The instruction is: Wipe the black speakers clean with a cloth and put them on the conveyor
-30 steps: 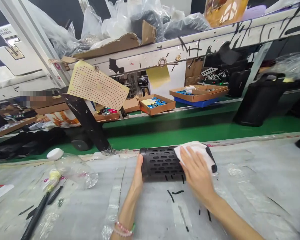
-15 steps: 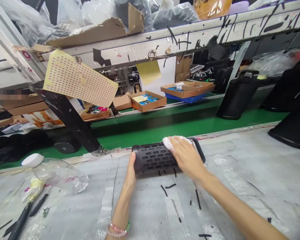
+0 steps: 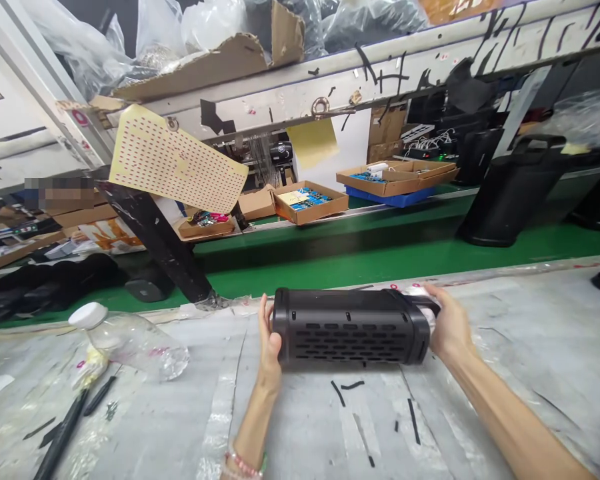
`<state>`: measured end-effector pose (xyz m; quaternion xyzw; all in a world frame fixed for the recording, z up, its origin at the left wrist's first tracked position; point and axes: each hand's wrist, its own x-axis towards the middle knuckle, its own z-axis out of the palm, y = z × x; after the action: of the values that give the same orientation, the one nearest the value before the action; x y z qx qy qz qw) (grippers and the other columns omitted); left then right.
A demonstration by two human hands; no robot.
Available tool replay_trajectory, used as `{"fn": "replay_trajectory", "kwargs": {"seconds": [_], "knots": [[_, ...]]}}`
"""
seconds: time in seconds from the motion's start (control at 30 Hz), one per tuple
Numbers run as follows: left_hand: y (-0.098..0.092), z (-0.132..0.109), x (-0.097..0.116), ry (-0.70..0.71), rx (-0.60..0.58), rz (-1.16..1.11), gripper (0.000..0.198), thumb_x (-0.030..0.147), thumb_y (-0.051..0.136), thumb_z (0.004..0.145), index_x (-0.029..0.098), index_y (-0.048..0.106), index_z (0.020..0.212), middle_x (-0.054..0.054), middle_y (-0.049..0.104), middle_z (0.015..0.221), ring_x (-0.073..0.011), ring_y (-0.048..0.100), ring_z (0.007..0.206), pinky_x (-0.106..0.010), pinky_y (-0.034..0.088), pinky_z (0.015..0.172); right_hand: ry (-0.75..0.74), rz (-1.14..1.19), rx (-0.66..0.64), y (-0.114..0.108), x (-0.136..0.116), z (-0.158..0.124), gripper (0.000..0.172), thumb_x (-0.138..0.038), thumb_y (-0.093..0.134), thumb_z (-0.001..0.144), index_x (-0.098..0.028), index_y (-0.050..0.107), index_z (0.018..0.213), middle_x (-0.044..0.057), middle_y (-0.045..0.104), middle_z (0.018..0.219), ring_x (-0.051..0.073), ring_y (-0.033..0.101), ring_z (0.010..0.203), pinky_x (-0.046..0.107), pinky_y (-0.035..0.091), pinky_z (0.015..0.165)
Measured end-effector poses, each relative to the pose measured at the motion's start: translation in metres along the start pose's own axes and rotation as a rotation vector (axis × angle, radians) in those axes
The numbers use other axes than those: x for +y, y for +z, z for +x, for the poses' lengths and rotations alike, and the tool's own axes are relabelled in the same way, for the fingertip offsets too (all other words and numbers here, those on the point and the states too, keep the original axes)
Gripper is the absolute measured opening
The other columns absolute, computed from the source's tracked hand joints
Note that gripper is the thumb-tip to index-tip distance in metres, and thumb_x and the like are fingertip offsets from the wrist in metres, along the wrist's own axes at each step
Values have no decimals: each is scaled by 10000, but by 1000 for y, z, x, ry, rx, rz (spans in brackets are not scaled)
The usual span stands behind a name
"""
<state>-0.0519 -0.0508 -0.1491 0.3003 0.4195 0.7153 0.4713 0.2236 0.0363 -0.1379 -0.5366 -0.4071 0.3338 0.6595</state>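
While my left hand [image 3: 269, 343] braces the black speaker [image 3: 350, 327] with fingers spread against its end, my right hand [image 3: 450, 323] curls around the other end, gripping a white cloth [image 3: 419, 298].

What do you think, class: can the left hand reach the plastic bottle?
Probably yes: the left hand is braced on the black speaker, but nothing stands between it and the plastic bottle; it would only need to let go.

Beyond the grip: green conveyor belt [image 3: 360, 263], scuffed white beam [image 3: 260, 100] overhead, plastic bags [image 3: 220, 27] piled above, cardboard trays [image 3: 310, 203] along the far edge.
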Motion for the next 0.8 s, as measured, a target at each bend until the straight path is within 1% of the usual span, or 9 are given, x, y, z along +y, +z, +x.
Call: {"fn": "replay_trajectory", "kwargs": {"seconds": [0.07,0.13,0.2,0.3,0.4,0.47,0.57,0.67,0.8], "knots": [[-4,1,-1,-68,-54,-47,1036,733,731,589,286,388,1458,-67,441,1508,-305,404,1386,-361,393,1103,-33,66,76,-1,4,-4,271,-495,534,698,-235,503,625,-10,503,552,182,506,542,311,426,526],[-6,2,-2,-277,-54,-59,927,762,653,658,215,491,1390,-119,525,1432,-334,458,1341,-416,451,1051,-80,82,101,-4,6,-4,316,-494,554,691,-238,438,548,-21,437,529,153,438,529,295,374,512],[-7,2,-1,-388,-9,-29,765,694,633,743,186,567,1311,-130,578,1375,-325,482,1324,-426,477,1023,-110,51,55,-8,7,-2,384,-501,588,676,-235,394,477,-24,395,493,137,384,505,292,338,490],[-3,1,0,-368,72,15,555,521,679,796,219,601,1255,-82,601,1356,-281,495,1321,-395,469,1037,-127,-51,-81,-17,-4,6,373,-519,634,667,-219,511,483,-4,496,515,170,481,544,314,413,530],[1,-1,0,-321,83,10,473,445,686,797,205,632,1201,-72,655,1279,-263,509,1311,-369,432,1078,-170,-145,-183,-26,-26,9,321,-513,622,761,-209,721,791,59,710,904,273,634,954,401,497,853],[2,-1,-1,-293,71,-11,407,401,671,810,204,654,1166,-62,681,1234,-242,495,1327,-341,398,1107,-314,-289,-324,-22,-36,-1,371,-490,580,838,-229,726,1058,75,664,1229,304,508,1264,466,369,1079],[2,-1,-5,-284,60,-33,326,418,595,870,214,689,1106,-52,694,1214,-213,458,1359,-315,358,1136,-745,-662,-568,9,-36,-40,419,-404,452,951,-214,631,1278,73,582,1366,321,426,1354,552,317,1119],[-2,-2,-9,-303,65,-47,343,454,534,909,228,694,1112,-47,677,1252,-204,442,1371,-320,343,1148,-1125,-839,-556,53,-30,-96,429,-266,373,993,-141,547,1365,65,507,1436,328,422,1353,516,395,1071],[-6,-3,-10,-373,70,-40,371,440,501,931,204,678,1157,-60,661,1279,-215,445,1369,-359,315,1168,-1291,-885,-587,81,-25,-143,448,-269,391,983,-155,506,1400,22,437,1495,306,414,1358,450,419,1048]]}}
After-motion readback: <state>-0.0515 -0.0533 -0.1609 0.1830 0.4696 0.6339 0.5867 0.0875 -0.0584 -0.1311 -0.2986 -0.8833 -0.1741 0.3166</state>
